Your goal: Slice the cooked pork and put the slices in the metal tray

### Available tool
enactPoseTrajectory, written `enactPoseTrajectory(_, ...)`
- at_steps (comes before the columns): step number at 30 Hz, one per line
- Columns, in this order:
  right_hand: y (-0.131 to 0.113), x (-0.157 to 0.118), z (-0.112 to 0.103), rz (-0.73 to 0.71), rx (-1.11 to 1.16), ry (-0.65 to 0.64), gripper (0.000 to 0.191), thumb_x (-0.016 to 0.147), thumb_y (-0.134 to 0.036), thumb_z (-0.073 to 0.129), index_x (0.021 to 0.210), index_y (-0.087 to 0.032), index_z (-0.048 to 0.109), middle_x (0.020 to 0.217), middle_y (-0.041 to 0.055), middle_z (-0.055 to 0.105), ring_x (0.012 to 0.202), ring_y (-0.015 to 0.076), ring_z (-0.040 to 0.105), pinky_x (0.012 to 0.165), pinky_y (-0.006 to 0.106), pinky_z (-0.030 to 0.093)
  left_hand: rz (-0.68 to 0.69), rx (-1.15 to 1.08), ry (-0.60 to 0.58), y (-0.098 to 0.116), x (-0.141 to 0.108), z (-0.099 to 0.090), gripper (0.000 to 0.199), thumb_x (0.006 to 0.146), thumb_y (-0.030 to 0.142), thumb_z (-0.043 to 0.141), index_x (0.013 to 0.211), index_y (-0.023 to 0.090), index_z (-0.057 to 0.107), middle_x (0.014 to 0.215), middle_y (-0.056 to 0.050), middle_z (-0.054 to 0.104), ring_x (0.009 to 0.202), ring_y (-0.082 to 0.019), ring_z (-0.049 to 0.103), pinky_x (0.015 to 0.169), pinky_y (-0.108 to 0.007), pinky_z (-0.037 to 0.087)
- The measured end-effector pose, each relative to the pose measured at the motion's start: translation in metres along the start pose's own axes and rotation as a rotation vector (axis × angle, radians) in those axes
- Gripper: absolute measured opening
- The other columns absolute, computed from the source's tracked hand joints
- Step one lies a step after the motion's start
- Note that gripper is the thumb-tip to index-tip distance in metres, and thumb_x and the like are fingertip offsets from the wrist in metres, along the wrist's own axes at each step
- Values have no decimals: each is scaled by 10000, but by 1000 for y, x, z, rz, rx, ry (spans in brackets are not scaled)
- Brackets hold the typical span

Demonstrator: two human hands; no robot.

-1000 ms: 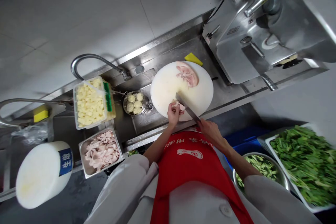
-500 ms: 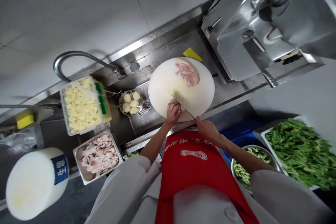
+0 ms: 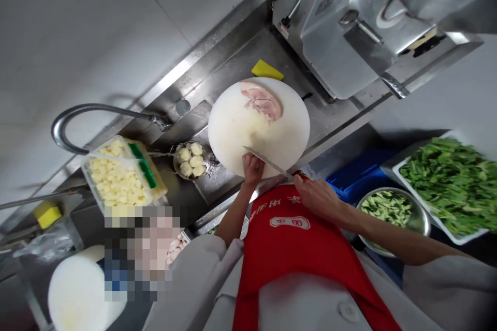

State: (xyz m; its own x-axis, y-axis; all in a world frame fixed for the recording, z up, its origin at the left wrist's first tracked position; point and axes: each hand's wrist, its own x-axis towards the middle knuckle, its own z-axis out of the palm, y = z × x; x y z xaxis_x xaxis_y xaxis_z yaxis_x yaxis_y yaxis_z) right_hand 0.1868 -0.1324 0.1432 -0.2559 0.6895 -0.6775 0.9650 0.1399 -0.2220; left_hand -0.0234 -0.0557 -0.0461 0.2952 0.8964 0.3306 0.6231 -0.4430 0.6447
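Note:
My right hand [image 3: 314,195] is closed around the handle of a kitchen knife [image 3: 267,160]. Its blade reaches left over the near edge of a round white cutting board [image 3: 225,124]. Against the blade, on the board's near side, my left hand [image 3: 253,168] has its fingers curled. Whatever lies under those fingers is hidden. A pale pink piece of raw meat [image 3: 266,102], with a curved rind-like outer edge, rests on the far part of the board, apart from both hands.
Left of the board are a strainer of pale round pieces [image 3: 192,160], a faucet [image 3: 101,107] and a clear tub of pale cubes [image 3: 116,178]. A yellow sponge [image 3: 267,69] and a metal machine [image 3: 330,57] stand beyond. Leafy greens [image 3: 450,181] and a bowl [image 3: 421,220] are at right.
The camera view has turned and shifted. My right hand keeps hold of the knife, and my left hand stays curled beside the blade. The meat on the board has not visibly moved.

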Motion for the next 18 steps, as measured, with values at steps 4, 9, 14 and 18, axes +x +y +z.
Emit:
enactPoseTrajectory(4,3,1,-4,-15,52,7,238,922,-68,365,1090,-107,528,856,143,723,830,254,722,623,273,427,-13,7,16,0,-1,0,153,935,293,554,910,179,654,969,-104,611,1026,-233,539,884,-398,440)
enactPoseTrajectory(9,4,8,-12,-30,100,-17,274,919,-81,368,1129,-89,544,887,163,724,844,262,722,642,284,463,-14,9,28,2,0,-2,123,915,278,582,886,176,645,963,-103,605,1001,-229,534,849,-377,463)
enactPoseTrajectory(14,4,21,-5,-74,99,22,306,921,-87,361,1168,-87,542,945,180,720,872,267,718,693,317,495,-58,17,18,2,-1,-3,103,906,260,584,888,178,643,977,-105,599,1016,-232,535,863,-384,475)
enactPoseTrajectory(18,6,24,-3,-62,129,-4,306,926,-104,361,1174,-86,539,918,171,724,862,270,717,686,329,507,-68,13,-3,2,-1,-3,106,905,264,586,888,177,643,984,-103,596,1021,-227,536,867,-382,479)
